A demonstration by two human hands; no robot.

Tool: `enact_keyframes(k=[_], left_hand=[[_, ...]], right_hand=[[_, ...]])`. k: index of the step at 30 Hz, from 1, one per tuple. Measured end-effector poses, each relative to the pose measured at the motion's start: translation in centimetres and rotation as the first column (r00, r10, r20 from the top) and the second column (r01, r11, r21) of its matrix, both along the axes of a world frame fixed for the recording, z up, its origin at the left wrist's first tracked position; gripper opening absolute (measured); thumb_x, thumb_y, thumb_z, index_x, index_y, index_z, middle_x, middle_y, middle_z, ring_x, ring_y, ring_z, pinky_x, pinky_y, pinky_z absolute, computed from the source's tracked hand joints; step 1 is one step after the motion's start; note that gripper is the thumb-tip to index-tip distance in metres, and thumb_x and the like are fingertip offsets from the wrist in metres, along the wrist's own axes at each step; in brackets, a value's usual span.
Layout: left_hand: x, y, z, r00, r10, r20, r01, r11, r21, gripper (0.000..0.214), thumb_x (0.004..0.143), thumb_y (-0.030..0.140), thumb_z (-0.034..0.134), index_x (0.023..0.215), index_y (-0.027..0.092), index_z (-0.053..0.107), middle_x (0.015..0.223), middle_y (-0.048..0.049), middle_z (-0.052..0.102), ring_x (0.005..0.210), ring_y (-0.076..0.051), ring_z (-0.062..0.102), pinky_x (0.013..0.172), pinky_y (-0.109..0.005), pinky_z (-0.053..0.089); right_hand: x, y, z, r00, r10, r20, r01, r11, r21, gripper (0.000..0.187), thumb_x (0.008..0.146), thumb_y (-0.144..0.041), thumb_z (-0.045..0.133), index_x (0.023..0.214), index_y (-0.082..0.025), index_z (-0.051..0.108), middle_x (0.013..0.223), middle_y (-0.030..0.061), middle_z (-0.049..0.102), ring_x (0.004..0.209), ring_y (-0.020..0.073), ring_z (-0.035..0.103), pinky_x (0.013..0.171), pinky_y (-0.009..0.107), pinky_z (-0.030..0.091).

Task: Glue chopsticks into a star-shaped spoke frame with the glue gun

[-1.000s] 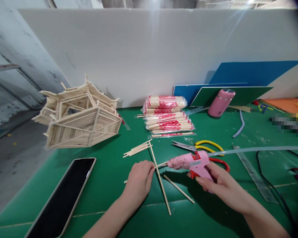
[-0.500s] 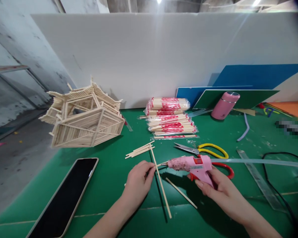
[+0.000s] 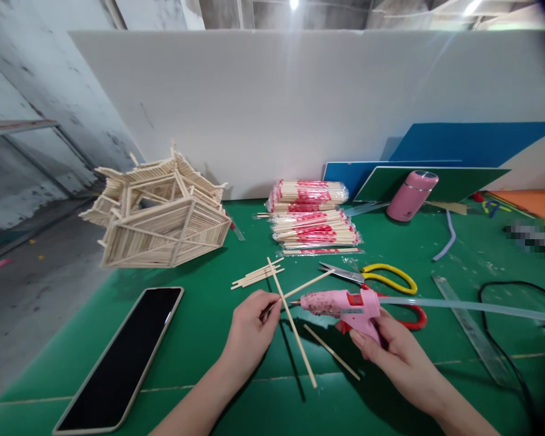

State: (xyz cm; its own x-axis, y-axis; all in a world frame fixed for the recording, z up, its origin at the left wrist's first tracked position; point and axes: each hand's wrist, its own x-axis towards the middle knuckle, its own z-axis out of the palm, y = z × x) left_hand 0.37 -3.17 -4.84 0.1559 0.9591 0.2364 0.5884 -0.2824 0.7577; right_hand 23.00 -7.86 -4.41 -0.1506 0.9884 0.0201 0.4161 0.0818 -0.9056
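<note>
Between thumb and fingers, my left hand pinches crossed wooden sticks above the table. The long wooden stick slants down toward me, and a second stick runs behind it up to the right. My right hand is wrapped round the handle of a pink glue gun. Its nozzle points left, close to where the sticks cross; whether it touches them I cannot tell. A clear glue stick trails from the gun's back. One loose stick lies below the gun, and several short sticks lie behind my left hand.
A stick-built model house stands at the back left, with a phone in front. Wrapped chopstick bundles lie at the back. Scissors are behind the gun. To the right are a pink bottle, a clear ruler and a black cable.
The glue gun has moved slightly left and down. The crossed sticks have turned in my left hand, and the second stick now shows above the nozzle. The view has shifted slightly.
</note>
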Motion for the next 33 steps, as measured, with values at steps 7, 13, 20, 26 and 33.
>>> enact_keyframes(k=[7, 13, 20, 26, 33], left_hand=[[-0.23, 0.03, -0.23, 1.000, -0.019, -0.009, 0.019, 1.000, 0.001, 0.018, 0.079, 0.024, 0.044, 0.075, 0.017, 0.060, 0.067, -0.0025, 0.056, 0.061, -0.012, 0.052, 0.056, -0.021, 0.041], [-0.04, -0.22, 0.05, 0.999, -0.030, -0.012, 0.029, 0.999, -0.016, 0.021, 0.080, 0.024, 0.042, 0.075, 0.016, 0.061, 0.066, -0.0029, 0.055, 0.059, -0.012, 0.051, 0.057, -0.022, 0.042], [-0.02, -0.29, 0.13, 0.999, -0.032, -0.009, 0.032, 0.999, 0.004, 0.022, 0.080, 0.026, 0.042, 0.075, 0.016, 0.061, 0.065, -0.0025, 0.056, 0.058, -0.011, 0.051, 0.055, -0.022, 0.042], [-0.06, -0.30, 0.07, 0.999, -0.033, -0.014, 0.033, 0.999, 0.024, 0.021, 0.079, 0.025, 0.043, 0.075, 0.017, 0.062, 0.064, -0.0022, 0.056, 0.057, -0.011, 0.051, 0.053, -0.021, 0.042], [-0.04, -0.38, 0.15, 0.999, -0.034, -0.012, 0.034, 0.999, 0.027, 0.021, 0.079, 0.025, 0.043, 0.075, 0.016, 0.062, 0.064, -0.0026, 0.056, 0.057, -0.011, 0.051, 0.053, -0.021, 0.042]], right_hand=[[-0.36, 0.07, 0.36, 0.993, 0.040, 0.111, -0.049, 0.996, 0.077, 0.027, 0.081, -0.031, 0.045, 0.104, -0.018, 0.052, 0.098, 0.0068, 0.058, 0.089, 0.0184, 0.055, 0.080, 0.027, 0.044], [-0.48, -0.13, 0.23, 0.974, 0.025, 0.225, -0.064, 0.983, 0.171, 0.027, 0.081, -0.030, 0.045, 0.104, -0.020, 0.054, 0.103, 0.0071, 0.059, 0.092, 0.0189, 0.055, 0.082, 0.027, 0.044], [-0.50, -0.23, -0.13, 0.956, 0.031, 0.292, -0.091, 0.977, 0.194, 0.025, 0.082, -0.030, 0.044, 0.102, -0.021, 0.055, 0.099, 0.0070, 0.061, 0.089, 0.0197, 0.056, 0.079, 0.030, 0.046], [-0.31, -0.51, -0.36, 0.952, 0.021, 0.305, -0.082, 0.979, 0.188, 0.024, 0.082, -0.031, 0.044, 0.101, -0.022, 0.053, 0.096, 0.0068, 0.060, 0.089, 0.0202, 0.055, 0.080, 0.032, 0.045], [-0.51, -0.54, 0.00, 0.959, 0.043, 0.281, -0.097, 0.979, 0.181, 0.023, 0.082, -0.030, 0.043, 0.102, -0.022, 0.052, 0.096, 0.0072, 0.059, 0.089, 0.0201, 0.055, 0.078, 0.031, 0.046]])
